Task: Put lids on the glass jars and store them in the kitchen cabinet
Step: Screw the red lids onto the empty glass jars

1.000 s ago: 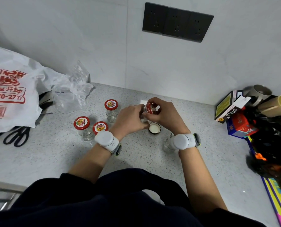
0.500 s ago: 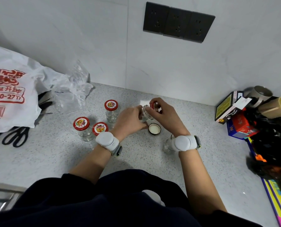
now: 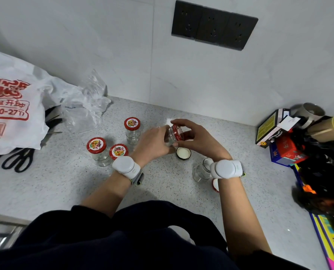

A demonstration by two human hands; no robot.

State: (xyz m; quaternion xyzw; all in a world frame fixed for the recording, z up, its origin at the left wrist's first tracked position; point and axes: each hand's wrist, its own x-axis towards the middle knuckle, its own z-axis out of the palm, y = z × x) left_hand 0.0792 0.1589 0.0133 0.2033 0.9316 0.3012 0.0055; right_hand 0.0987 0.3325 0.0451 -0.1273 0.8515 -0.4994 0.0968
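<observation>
At far left of frame a white plastic bag [image 3: 12, 106] w/ red print slumped on the counter [image 3: 68, 188], black scissors [image 3: 19, 159] just below it, a crumpled clear bag [image 3: 86, 108] to its right. Left of centre stood three capped jars: one lidded jar [image 3: 98, 151], a second [image 3: 118, 152] just beside it & partly behind the left wrist, a third [image 3: 132, 130] nearer the wall.

At centre, the left hand [image 3: 152, 144] was wrapped round the body of a glass jar [image 3: 170, 136], held off the counter & tilted sideways. The right hand [image 3: 197, 138] pinched a red lid [image 3: 176, 131] at the jar's mouth, fingertips round its rim. Whether threads had caught, can't tell.

Below them a loose lid [image 3: 183, 153] lay white side up. Lower right of centre an uncapped jar [image 3: 203, 170] stood by the right wrist, another lid [image 3: 215, 185] peeking from behind the forearm.

Far right: boxes [image 3: 273, 129] & clutter.

Judgement: to do this step well, seat the lid square on the mouth first, keep the jar body firm & fixed w/ the left hand, turn only the lid; if it binds early, back off & restart rather than force it. Two jars at least left to cap; cabinet not in frame.
</observation>
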